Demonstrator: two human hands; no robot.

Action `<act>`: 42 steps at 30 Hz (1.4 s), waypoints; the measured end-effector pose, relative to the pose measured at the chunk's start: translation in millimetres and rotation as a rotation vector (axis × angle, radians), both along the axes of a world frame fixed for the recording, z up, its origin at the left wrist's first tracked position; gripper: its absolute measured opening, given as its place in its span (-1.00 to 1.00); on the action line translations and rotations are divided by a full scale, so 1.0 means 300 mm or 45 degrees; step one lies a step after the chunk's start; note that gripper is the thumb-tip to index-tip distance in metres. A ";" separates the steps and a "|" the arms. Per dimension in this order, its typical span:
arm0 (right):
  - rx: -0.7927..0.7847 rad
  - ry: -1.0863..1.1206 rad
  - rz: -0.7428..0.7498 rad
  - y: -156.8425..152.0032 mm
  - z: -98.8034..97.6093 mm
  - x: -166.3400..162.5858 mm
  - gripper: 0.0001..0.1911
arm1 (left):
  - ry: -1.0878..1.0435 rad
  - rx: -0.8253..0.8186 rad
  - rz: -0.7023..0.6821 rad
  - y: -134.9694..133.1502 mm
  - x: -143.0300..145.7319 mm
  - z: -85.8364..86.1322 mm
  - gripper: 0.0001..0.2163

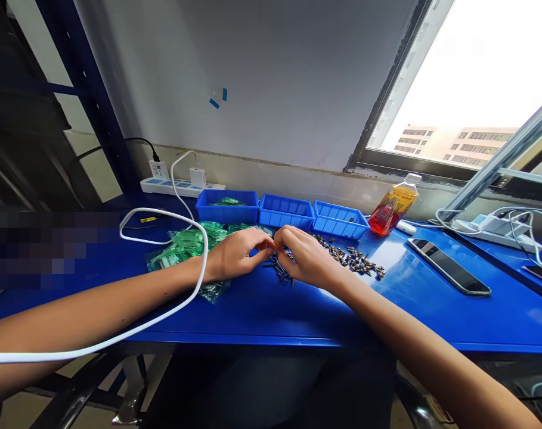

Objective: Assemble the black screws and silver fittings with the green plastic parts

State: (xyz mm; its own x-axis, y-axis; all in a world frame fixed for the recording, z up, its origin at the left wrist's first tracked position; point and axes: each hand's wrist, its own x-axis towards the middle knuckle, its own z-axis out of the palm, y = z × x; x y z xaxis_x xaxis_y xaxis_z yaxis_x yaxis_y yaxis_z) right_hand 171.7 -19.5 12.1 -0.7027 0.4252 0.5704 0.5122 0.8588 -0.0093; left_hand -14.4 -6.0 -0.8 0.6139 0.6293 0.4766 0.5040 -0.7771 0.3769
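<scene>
My left hand (241, 253) and my right hand (300, 253) meet fingertip to fingertip over the middle of the blue table (262, 322). The fingers of both are pinched together; whatever is between them is too small or hidden to make out. Just under my right hand lie several thin dark screws (280, 273). To its right spreads a loose pile of small metal fasteners (355, 261). Beside and behind my left hand is a heap of green parts in clear plastic bags (176, 247), partly covered by my wrist.
Three blue bins (228, 213) line the wall; the left one holds green bags. A white cable (204, 250) loops across my left forearm. At right stand a red drink bottle (393, 205), a phone (449, 266) and a power strip (498, 229). Another power strip (176, 188) sits back left.
</scene>
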 end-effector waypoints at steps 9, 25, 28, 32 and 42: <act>0.095 0.076 -0.017 0.120 0.005 -0.094 -0.86 | -0.424 -0.398 0.171 0.036 -0.003 0.022 -0.56; 0.059 0.082 -0.317 0.083 0.001 -0.067 -0.85 | -0.451 -0.514 0.129 0.047 -0.006 0.012 -0.63; 0.068 0.064 -0.309 0.082 0.000 -0.070 -0.84 | -0.431 -0.474 0.143 0.044 -0.007 0.013 -0.63; 0.044 0.097 -0.296 0.085 -0.008 -0.079 -0.84 | -0.390 -0.394 0.181 0.039 -0.006 0.014 -0.62; 0.014 0.146 -0.243 0.093 -0.032 -0.089 -0.87 | -0.407 -0.449 0.093 0.028 -0.011 0.027 -0.64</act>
